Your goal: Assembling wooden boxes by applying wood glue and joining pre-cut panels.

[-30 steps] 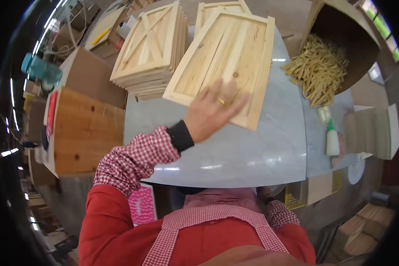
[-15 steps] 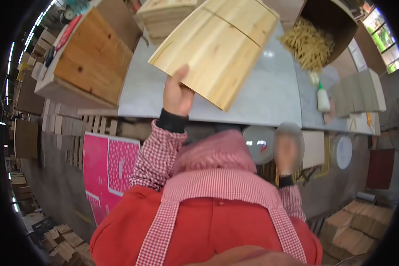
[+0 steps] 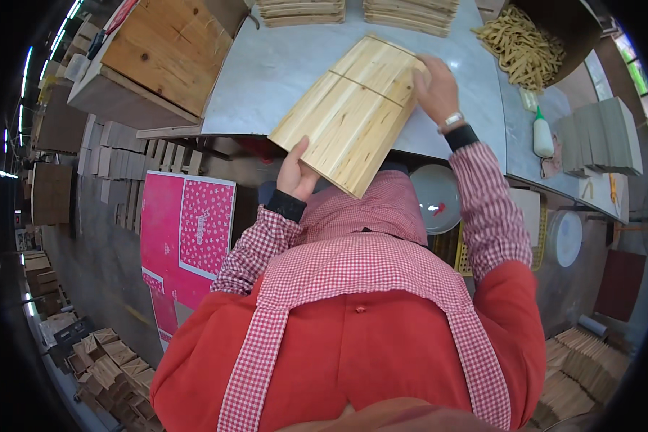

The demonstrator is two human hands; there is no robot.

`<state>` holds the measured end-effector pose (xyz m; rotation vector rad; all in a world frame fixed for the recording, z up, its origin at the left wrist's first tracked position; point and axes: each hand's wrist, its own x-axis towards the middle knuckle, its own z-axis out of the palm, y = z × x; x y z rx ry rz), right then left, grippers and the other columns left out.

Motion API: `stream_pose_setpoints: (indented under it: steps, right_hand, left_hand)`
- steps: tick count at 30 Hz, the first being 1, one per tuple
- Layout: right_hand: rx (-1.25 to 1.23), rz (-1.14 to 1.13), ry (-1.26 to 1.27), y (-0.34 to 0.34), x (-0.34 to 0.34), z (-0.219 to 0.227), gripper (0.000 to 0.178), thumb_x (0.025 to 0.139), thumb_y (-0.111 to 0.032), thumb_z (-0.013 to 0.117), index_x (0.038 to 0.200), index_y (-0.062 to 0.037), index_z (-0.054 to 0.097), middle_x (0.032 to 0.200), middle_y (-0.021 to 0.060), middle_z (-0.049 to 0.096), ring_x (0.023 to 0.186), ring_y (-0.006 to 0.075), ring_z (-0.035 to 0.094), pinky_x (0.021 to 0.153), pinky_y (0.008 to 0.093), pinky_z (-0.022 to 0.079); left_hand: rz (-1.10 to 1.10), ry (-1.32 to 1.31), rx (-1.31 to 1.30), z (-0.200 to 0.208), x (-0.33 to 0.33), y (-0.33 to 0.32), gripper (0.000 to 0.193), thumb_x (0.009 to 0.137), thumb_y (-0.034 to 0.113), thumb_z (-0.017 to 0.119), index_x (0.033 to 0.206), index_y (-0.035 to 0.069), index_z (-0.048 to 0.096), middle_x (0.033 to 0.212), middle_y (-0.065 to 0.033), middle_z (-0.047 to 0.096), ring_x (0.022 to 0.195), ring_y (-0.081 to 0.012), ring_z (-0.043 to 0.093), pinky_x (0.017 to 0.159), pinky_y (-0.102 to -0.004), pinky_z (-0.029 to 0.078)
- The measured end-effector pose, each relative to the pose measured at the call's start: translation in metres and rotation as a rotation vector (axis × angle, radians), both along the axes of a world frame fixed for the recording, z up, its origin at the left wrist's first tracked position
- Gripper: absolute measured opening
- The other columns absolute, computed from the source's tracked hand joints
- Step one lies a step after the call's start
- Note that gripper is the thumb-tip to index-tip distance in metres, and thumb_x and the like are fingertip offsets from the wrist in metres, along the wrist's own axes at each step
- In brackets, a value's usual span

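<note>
A pale wooden board (image 3: 353, 115) with a groove across it near its far end is held tilted at the front edge of the table. My left hand (image 3: 297, 175) grips its near left corner, thumb on top and the other fingers underneath, hidden. At the far right edge of the board, my right hand (image 3: 437, 90) is closed on it, with the thumb over the face. Past the board, two stacks of similar wooden pieces (image 3: 301, 10) (image 3: 410, 14) lie on the light grey table (image 3: 259, 86).
A wooden box (image 3: 165, 50) stands at the left. To the right are a carton with a heap of tan strips (image 3: 522, 47), a white bottle with a green tip (image 3: 542, 135) and a row of grey panels (image 3: 601, 137). Below the table edge sits a round bucket (image 3: 433, 198).
My right hand has come up from low at the right and taken hold of the board's far right edge. The board has come nearer to me, and its far end now shows.
</note>
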<state>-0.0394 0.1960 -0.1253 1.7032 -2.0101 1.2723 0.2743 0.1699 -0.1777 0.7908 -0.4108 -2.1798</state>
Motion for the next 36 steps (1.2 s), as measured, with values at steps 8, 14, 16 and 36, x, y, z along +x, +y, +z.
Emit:
stream_pose_setpoints:
  steps: [8, 14, 16, 36]
  right_hand:
    - [0.467, -0.124, 0.154, -0.084, -0.014, -0.035, 0.028, 0.079, -0.023, 0.059, 0.101, -0.0047, 0.064, 0.105, 0.0160, 0.062, 0.101, 0.0361, 0.057, 0.087, 0.0442, 0.047]
    - [0.290, -0.114, 0.090, -0.089, 0.031, -0.014, 0.029, 0.079, -0.023, 0.061, 0.103, -0.0067, 0.063, 0.102, 0.0168, 0.060, 0.101, 0.0363, 0.054, 0.089, 0.0437, 0.045]
    - [0.280, -0.013, 0.051, -0.085, 0.042, -0.012, 0.035, 0.078, -0.024, 0.063, 0.109, -0.0071, 0.062, 0.107, 0.0167, 0.060, 0.106, 0.0353, 0.053, 0.092, 0.0435, 0.044]
    - [0.525, -1.102, 0.087, 0.204, -0.207, -0.034, 0.066, 0.070, -0.050, 0.072, 0.118, -0.0074, 0.059, 0.115, 0.0170, 0.061, 0.106, 0.0365, 0.058, 0.090, 0.0467, 0.045]
  left_hand:
    - [-0.045, -0.189, 0.158, 0.028, -0.003, 0.021, 0.050, 0.093, 0.017, 0.059, 0.134, 0.000, 0.039, 0.133, -0.0141, 0.049, 0.121, -0.0277, 0.048, 0.103, -0.0447, 0.040]
    - [-0.048, -0.154, 0.042, 0.014, 0.035, 0.021, 0.049, 0.092, 0.013, 0.058, 0.135, 0.000, 0.038, 0.133, -0.0150, 0.048, 0.122, -0.0289, 0.047, 0.105, -0.0450, 0.038]
    - [-0.047, -0.184, 0.064, 0.017, 0.045, 0.026, 0.050, 0.092, 0.012, 0.059, 0.136, 0.000, 0.037, 0.133, -0.0151, 0.049, 0.123, -0.0291, 0.047, 0.105, -0.0451, 0.038]
    - [-0.072, -0.197, 0.182, 0.012, 0.052, 0.010, 0.052, 0.091, 0.008, 0.057, 0.137, 0.000, 0.035, 0.135, -0.0163, 0.047, 0.123, -0.0314, 0.047, 0.105, -0.0463, 0.039]
